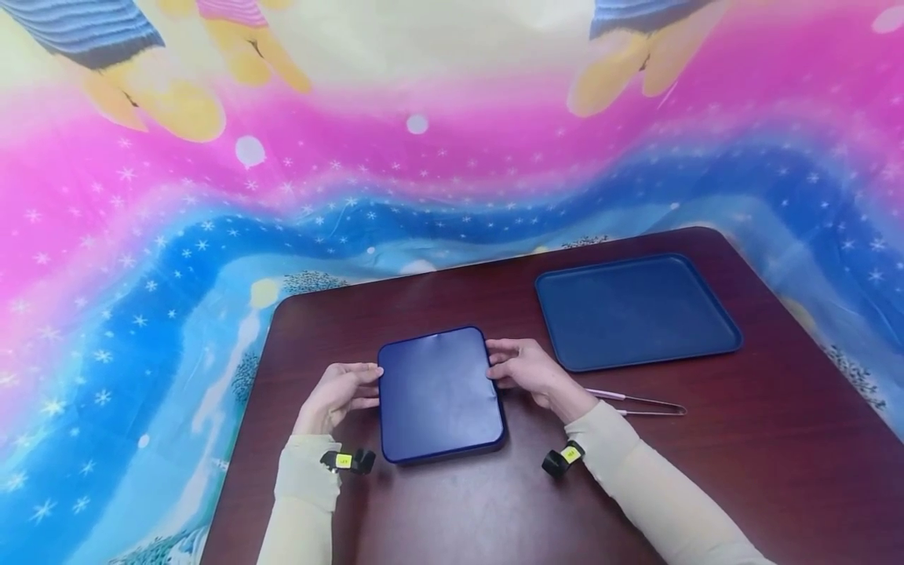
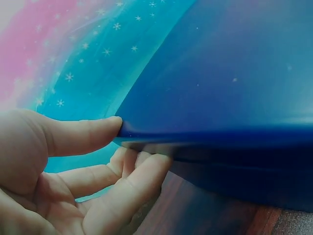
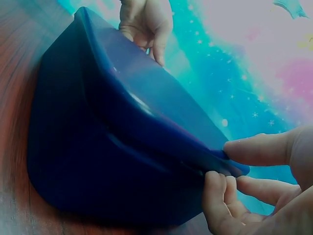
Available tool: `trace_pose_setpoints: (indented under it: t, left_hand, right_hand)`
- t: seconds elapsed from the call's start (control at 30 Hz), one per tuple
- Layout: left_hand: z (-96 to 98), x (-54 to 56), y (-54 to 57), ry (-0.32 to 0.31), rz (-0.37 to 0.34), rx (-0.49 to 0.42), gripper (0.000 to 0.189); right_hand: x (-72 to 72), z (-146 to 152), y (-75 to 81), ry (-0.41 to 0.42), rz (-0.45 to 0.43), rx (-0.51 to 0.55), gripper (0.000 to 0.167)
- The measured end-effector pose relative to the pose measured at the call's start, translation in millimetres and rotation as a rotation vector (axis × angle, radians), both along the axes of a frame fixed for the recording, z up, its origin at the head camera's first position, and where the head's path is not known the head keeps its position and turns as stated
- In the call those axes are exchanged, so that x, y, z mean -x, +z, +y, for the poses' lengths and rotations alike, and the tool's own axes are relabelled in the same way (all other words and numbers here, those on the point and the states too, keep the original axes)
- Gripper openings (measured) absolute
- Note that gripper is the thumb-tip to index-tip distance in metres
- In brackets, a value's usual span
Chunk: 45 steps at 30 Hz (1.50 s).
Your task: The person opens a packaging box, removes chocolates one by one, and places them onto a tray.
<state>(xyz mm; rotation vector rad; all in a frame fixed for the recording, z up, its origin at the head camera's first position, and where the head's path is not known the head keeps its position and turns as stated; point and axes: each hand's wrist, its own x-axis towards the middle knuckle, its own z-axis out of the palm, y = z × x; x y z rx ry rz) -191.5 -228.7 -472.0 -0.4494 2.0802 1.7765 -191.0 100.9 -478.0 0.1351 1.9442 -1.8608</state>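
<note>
A dark blue square box with rounded corners stands on the table, topped by a flat lid (image 1: 441, 396). At the lid's left edge, my left hand (image 1: 341, 392) has its thumb on the rim and its fingers curled beneath, pinching it. My right hand (image 1: 526, 369) grips the opposite edge the same way, thumb above and fingertips under the rim. In the right wrist view the box's side wall (image 3: 112, 171) shows below the lid (image 3: 142, 88). The left wrist view shows the lid's corner (image 2: 220, 98) between thumb and fingers. The inside of the box is hidden.
A blue rectangular tray (image 1: 636, 314) lies at the back right of the dark wooden table (image 1: 770, 439). Metal tongs (image 1: 657, 408) lie just in front of it, partly behind my right wrist. A colourful patterned cloth (image 1: 424, 165) hangs behind the table.
</note>
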Motion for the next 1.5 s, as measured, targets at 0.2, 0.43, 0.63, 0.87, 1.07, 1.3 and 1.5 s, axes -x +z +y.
trace_pose_setpoints:
  t: [0.2, 0.43, 0.63, 0.87, 1.07, 1.3, 1.5]
  left_hand:
    - [-1.2, -2.6, 9.5, -0.008, 0.035, -0.027, 0.033]
    - [-3.0, -4.0, 26.0, -0.002, 0.067, -0.07, 0.029]
    - [-0.8, -4.0, 33.6, 0.005, 0.104, -0.132, 0.016]
    - [4.2, -3.8, 41.9, 0.031, 0.149, -0.213, 0.012]
    - [6.8, -3.9, 46.1, 0.057, 0.168, -0.232, 0.009]
    - [9.6, -5.8, 46.1, 0.076, 0.243, -0.199, 0.025]
    - [11.2, -12.7, 46.4, 0.011, 0.384, -0.224, 0.04]
  right_hand:
    - [-0.8, 2, 7.4, 0.009, 0.038, 0.02, 0.064]
    - [-4.1, 7, 12.7, 0.027, 0.164, 0.036, 0.048]
    - [-8.7, 11, 22.7, 0.0, 0.316, 0.05, 0.033]
    - [-13.8, 16, 33.6, 0.0, 0.477, -0.043, 0.03]
    - [-13.3, 20, 29.2, 0.023, 0.629, -0.022, 0.03]
    - [-12.6, 19, 27.2, -0.014, 0.736, 0.027, 0.027]
    - [-9.1, 21, 33.7, -0.046, 0.753, 0.025, 0.027]
